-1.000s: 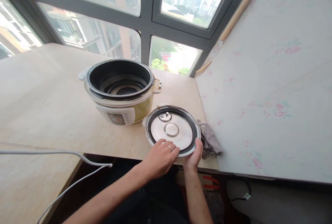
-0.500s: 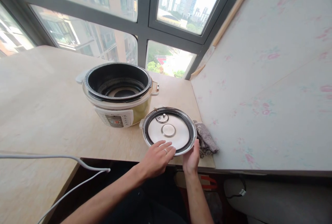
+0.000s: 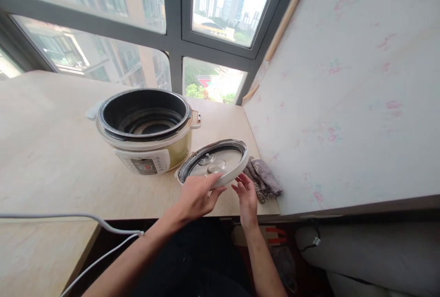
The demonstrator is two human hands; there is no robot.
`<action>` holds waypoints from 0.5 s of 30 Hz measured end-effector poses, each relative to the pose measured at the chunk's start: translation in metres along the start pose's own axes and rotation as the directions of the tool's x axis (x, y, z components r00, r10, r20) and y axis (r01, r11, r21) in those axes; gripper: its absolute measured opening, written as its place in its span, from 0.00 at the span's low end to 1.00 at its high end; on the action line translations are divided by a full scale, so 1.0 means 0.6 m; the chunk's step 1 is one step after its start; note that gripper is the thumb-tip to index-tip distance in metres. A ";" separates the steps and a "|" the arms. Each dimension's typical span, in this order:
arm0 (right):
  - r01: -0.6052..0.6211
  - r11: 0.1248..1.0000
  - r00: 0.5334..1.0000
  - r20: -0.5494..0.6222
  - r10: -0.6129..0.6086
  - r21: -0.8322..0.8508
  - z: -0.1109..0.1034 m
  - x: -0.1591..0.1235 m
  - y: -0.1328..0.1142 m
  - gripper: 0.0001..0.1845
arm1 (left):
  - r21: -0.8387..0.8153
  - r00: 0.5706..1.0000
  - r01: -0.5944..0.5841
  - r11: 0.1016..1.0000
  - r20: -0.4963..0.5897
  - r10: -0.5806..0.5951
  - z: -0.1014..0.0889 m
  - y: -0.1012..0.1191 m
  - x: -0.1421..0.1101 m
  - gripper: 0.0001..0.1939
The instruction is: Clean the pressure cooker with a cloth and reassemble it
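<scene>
A round pressure cooker lid [image 3: 217, 166] is tilted over the counter, its metal inner face and dark sealing ring showing. My left hand [image 3: 197, 197] grips its near rim, the thumb below and some fingers hidden over the inside. Just right of that rim is my right hand [image 3: 248, 200], fingers curved and apart; whether a fingertip touches the lid I cannot tell. To the left stands the electric pressure cooker [image 3: 178, 148] without its lid, white and yellow-green, with its dark inside and front control panel in view.
A crumpled grey-brown cloth [image 3: 263, 180] lies right of the lid, by the papered wall [image 3: 343, 104]. A white cable [image 3: 103, 223] crosses the lower left, over the gap between the counter [image 3: 44, 150] and a second surface [image 3: 34, 251]. Windows stand behind.
The lid has lifted and tilted at its near right side. My left hand now grips the rim instead of lying over it, and my right hand has loosened. The view has shifted a little right.
</scene>
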State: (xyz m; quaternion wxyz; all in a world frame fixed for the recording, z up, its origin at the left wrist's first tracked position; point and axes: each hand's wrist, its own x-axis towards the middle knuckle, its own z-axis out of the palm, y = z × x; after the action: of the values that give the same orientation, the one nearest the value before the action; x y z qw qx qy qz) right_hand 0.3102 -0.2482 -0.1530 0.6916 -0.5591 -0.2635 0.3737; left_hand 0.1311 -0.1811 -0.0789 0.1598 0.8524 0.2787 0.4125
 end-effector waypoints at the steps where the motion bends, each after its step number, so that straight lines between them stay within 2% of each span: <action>1: 0.013 0.999 1.000 0.025 -0.012 -0.045 -0.001 0.000 0.004 0.29 | -0.032 1.000 0.025 0.999 -0.015 -0.026 -0.004 0.003 0.004 0.12; 3: 0.047 0.993 0.995 0.090 -0.037 -0.112 0.000 0.000 0.011 0.30 | -0.115 0.995 0.100 0.988 -0.018 -0.103 -0.015 0.011 0.014 0.13; 5: 0.089 0.984 0.986 0.156 -0.065 -0.154 0.005 -0.001 0.017 0.32 | -0.221 0.973 0.223 0.950 -0.009 -0.231 -0.031 0.022 0.025 0.16; 9: 0.184 0.969 0.962 0.232 -0.143 -0.164 0.014 -0.007 0.014 0.35 | -0.413 0.882 0.438 0.798 0.024 -0.471 -0.075 0.039 0.049 0.17; 12: 0.237 0.962 0.938 0.288 -0.190 -0.136 0.017 -0.021 -0.004 0.39 | -0.549 0.833 0.490 0.677 0.067 -0.549 -0.102 0.040 0.058 0.18; 15: 0.220 0.973 0.922 0.341 -0.185 -0.068 0.026 -0.036 -0.027 0.46 | -0.624 0.817 0.500 0.601 0.109 -0.567 -0.108 0.040 0.057 0.18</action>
State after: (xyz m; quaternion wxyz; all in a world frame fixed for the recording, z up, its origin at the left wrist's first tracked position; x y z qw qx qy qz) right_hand 0.2894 -0.2582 -0.1325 0.6418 -0.4935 -0.4520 0.3744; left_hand 0.1051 -0.1768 -0.0064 0.5353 0.6045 0.3744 0.4560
